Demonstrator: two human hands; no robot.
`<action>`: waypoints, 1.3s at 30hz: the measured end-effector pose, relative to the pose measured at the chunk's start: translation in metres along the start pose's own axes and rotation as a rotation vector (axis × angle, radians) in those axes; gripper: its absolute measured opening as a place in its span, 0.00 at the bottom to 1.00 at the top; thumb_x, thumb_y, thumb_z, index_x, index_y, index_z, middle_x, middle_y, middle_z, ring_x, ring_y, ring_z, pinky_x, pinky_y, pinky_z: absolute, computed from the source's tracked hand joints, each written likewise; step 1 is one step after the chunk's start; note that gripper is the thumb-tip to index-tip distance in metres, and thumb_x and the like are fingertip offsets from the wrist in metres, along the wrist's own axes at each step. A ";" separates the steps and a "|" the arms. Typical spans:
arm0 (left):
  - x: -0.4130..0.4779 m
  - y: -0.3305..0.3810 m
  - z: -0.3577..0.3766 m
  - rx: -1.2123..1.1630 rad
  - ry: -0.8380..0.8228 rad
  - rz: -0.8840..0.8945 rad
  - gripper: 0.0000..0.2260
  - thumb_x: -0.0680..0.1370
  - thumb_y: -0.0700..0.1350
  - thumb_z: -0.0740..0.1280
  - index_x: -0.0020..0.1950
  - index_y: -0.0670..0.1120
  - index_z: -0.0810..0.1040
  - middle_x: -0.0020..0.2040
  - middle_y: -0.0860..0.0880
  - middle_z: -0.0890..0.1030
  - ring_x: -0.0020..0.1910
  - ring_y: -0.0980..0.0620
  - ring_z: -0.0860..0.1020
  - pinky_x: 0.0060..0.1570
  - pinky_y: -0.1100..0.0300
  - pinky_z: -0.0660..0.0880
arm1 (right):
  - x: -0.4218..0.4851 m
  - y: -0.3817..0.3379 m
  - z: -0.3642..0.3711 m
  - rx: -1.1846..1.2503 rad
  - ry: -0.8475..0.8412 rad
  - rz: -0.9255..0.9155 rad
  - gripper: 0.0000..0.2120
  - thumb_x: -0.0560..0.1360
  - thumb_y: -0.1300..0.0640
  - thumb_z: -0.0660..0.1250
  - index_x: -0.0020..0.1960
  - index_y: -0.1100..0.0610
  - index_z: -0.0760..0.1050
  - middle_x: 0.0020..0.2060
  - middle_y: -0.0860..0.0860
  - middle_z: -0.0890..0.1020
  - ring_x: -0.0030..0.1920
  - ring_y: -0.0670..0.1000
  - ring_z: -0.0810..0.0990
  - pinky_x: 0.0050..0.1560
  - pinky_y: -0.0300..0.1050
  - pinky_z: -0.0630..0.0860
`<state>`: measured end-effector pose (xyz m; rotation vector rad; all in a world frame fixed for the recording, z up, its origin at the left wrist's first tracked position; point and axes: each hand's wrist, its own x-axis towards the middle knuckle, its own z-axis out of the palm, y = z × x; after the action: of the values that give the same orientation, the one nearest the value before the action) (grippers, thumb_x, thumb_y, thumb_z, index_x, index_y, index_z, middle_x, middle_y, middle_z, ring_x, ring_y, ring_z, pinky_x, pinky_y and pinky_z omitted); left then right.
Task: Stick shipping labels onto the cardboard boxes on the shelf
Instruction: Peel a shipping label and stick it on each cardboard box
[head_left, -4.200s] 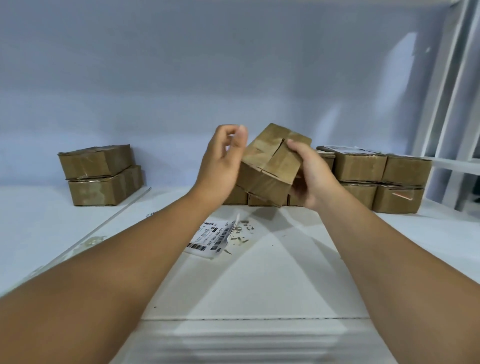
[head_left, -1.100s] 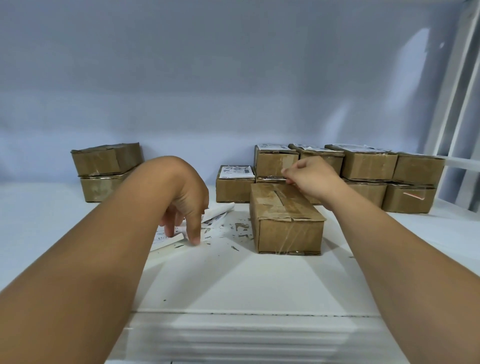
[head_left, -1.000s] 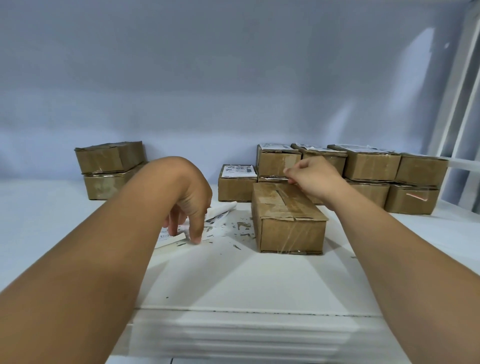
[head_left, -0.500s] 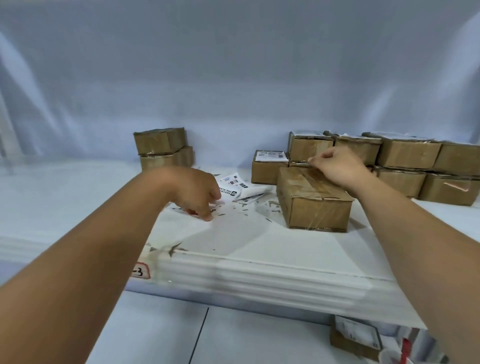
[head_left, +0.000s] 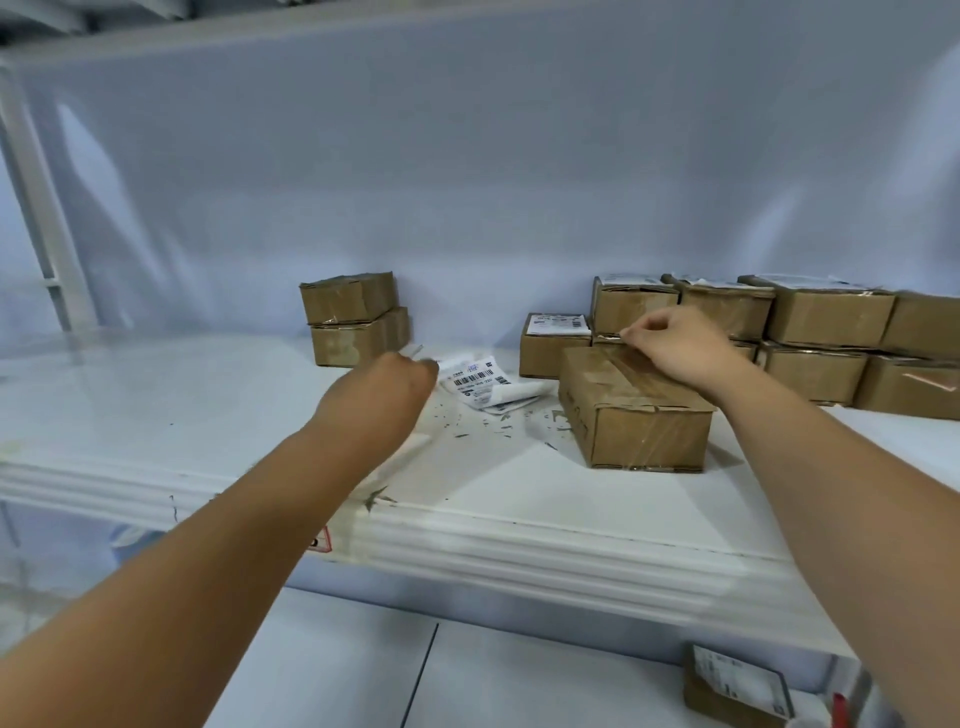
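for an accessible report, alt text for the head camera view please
A person's right hand rests on the far top edge of an unlabelled cardboard box on a white shelf, while the left hand reaches toward loose shipping labels beside it. Stacked boxes, several labelled, stand behind on the right; two plain boxes on the left.

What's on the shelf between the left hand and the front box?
Curled shipping labels and tiny paper scraps lie there, seen from the head camera.

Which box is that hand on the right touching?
The front box, alone and nearest the shelf edge. The right hand holds its far top edge; the other boxes sit farther back by the wall.
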<state>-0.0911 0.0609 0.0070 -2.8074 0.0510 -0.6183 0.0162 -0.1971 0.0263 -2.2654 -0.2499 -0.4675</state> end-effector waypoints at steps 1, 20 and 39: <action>0.003 -0.001 -0.006 0.017 0.081 -0.032 0.17 0.75 0.29 0.55 0.61 0.40 0.72 0.32 0.48 0.63 0.33 0.46 0.69 0.37 0.55 0.70 | 0.001 0.000 0.000 -0.009 0.004 -0.007 0.09 0.77 0.53 0.65 0.49 0.55 0.81 0.46 0.48 0.78 0.50 0.48 0.73 0.47 0.39 0.65; 0.104 0.106 -0.004 -0.108 0.908 0.238 0.09 0.60 0.36 0.74 0.35 0.48 0.80 0.30 0.53 0.80 0.41 0.49 0.76 0.29 0.63 0.59 | 0.001 -0.015 -0.021 1.137 0.127 0.145 0.13 0.79 0.48 0.62 0.47 0.56 0.77 0.33 0.50 0.84 0.36 0.49 0.82 0.33 0.39 0.78; 0.104 0.090 -0.005 -1.227 0.573 -0.091 0.19 0.75 0.52 0.67 0.66 0.51 0.73 0.61 0.51 0.65 0.56 0.55 0.72 0.51 0.72 0.73 | 0.005 -0.011 -0.015 1.064 0.136 0.161 0.05 0.79 0.62 0.63 0.52 0.61 0.76 0.43 0.55 0.83 0.37 0.50 0.81 0.34 0.39 0.79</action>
<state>0.0028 -0.0363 0.0300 -3.5648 0.5950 -1.9273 0.0133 -0.2006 0.0447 -1.1976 -0.1788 -0.2894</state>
